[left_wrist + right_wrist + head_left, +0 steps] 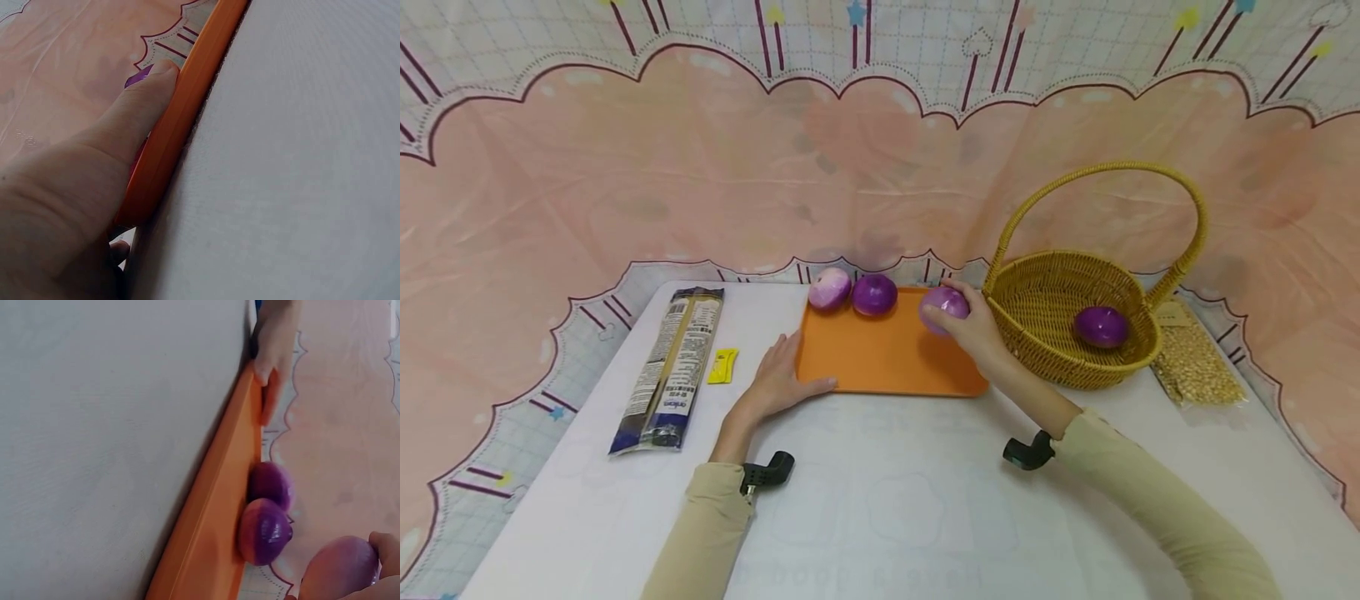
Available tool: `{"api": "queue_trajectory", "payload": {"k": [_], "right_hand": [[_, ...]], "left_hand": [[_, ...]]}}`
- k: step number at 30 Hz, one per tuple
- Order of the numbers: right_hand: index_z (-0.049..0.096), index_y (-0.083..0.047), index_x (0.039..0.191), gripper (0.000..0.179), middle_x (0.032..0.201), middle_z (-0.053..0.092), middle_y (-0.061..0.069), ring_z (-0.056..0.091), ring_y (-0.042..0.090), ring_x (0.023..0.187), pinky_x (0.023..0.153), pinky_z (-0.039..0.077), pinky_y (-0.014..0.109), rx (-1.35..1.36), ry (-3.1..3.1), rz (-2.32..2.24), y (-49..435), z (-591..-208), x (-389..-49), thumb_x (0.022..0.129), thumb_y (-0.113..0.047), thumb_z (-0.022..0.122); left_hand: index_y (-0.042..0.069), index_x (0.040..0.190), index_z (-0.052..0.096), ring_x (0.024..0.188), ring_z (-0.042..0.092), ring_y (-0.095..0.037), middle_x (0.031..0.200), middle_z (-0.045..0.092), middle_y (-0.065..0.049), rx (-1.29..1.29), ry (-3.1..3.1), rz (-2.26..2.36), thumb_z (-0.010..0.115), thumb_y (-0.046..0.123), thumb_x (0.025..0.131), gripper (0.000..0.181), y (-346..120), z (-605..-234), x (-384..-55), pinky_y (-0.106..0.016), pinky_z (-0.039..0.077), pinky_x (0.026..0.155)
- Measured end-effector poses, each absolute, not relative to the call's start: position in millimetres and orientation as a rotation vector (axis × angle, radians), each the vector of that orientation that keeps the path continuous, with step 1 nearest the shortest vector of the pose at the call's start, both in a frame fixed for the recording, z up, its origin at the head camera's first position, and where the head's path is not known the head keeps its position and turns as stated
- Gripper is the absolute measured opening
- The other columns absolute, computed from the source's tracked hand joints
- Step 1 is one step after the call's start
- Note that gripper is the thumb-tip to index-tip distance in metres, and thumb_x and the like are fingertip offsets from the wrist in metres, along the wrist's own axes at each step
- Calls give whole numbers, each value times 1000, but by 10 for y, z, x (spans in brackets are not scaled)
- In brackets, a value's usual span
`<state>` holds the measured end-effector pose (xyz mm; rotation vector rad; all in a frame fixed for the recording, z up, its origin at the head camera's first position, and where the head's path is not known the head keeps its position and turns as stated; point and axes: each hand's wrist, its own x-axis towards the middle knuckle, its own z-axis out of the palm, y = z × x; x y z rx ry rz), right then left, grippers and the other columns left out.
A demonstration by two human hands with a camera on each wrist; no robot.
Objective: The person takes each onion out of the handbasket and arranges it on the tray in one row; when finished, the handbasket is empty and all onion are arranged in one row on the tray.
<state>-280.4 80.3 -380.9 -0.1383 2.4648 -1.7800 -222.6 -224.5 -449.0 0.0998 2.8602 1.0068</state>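
An orange tray [887, 358] lies on the table in front of me. My left hand [781, 377] rests at its front left corner, fingers straight along the left side and thumb over the front rim. In the left wrist view the thumb [140, 103] lies against the tray's rim [187, 100]. Over the tray's back right part, my right hand [976, 333] grips a pale purple onion [942, 308] between thumb and fingers. Two more onions sit side by side at the tray's back left: a whitish-purple one [830, 289] and a dark purple one [875, 295].
Right of the tray stands a wicker basket [1045, 354] with a tall handle and one purple onion [1101, 327] inside. A bag of yellow kernels [1198, 358] lies beyond it. On the left are a long dark package [670, 371] and a small yellow packet [722, 367].
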Motion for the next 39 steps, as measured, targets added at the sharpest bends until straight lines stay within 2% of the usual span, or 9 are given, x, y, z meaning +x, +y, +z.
{"api": "queue_trajectory", "payload": {"k": [10, 16, 22, 25, 28, 31, 35, 39], "right_hand": [[43, -17, 145, 67, 152, 39, 12, 41, 36, 137, 111, 42, 51, -141, 2461, -1855, 671, -3893, -3019, 86, -29, 74], [45, -16, 144, 68, 151, 42, 7, 43, 34, 136, 112, 41, 50, -148, 2562, -1803, 578, -3916, -3169, 84, -27, 76], [44, -15, 145, 69, 150, 41, 12, 43, 35, 136, 114, 39, 50, -134, 2608, -1734, 531, -3923, -3302, 85, -28, 75], [45, -17, 143, 67, 148, 42, 14, 44, 35, 135, 117, 30, 54, -102, 2659, -1660, 520, -3931, -3365, 85, -31, 75], [46, -22, 143, 67, 148, 43, 12, 46, 35, 134, 115, 21, 61, -62, 2714, -1569, 513, -3946, -3411, 84, -36, 74], [45, -22, 144, 69, 148, 43, 11, 46, 34, 134, 115, 25, 59, -63, 2731, -1538, 503, -3964, -3446, 83, -38, 75], [45, -14, 144, 71, 148, 44, 12, 47, 34, 133, 111, 41, 49, -135, 2710, -1595, 471, -3983, -3490, 83, -34, 76], [45, -13, 143, 70, 146, 45, 13, 47, 34, 132, 110, 44, 47, -127, 2676, -1646, 426, -3985, -3531, 83, -32, 76]], "left_hand": [[2, 155, 6, 152, 0, -39, 163, 10, -21, 100, 2850, 1005, 70, 56, 80, 112, -2241, -4480, -2219, -55, 2, 124], [3, 156, 6, 152, 0, -39, 163, 9, -21, 96, 2844, 1009, 70, 57, 80, 113, -2244, -4490, -2211, -55, 2, 124], [2, 156, 6, 152, 0, -39, 163, 10, -20, 109, 2850, 1008, 70, 55, 80, 112, -2250, -4498, -2214, -55, 2, 124], [2, 156, 6, 152, 1, -39, 163, 10, -20, 111, 2853, 1002, 70, 55, 80, 112, -2248, -4502, -2218, -55, 2, 124], [3, 156, 6, 152, 1, -38, 163, 10, -20, 106, 2852, 1003, 70, 56, 80, 112, -2245, -4503, -2221, -55, 2, 124], [3, 156, 7, 152, 1, -39, 163, 10, -20, 107, 2850, 1010, 71, 55, 80, 112, -2242, -4495, -2222, -55, 2, 124], [3, 156, 7, 152, 1, -39, 163, 11, -19, 110, 2852, 1014, 71, 54, 80, 112, -2239, -4477, -2220, -55, 2, 124], [3, 156, 6, 152, 1, -38, 163, 10, -19, 107, 2852, 1011, 71, 54, 80, 112, -2242, -4473, -2221, -55, 2, 124]]}}
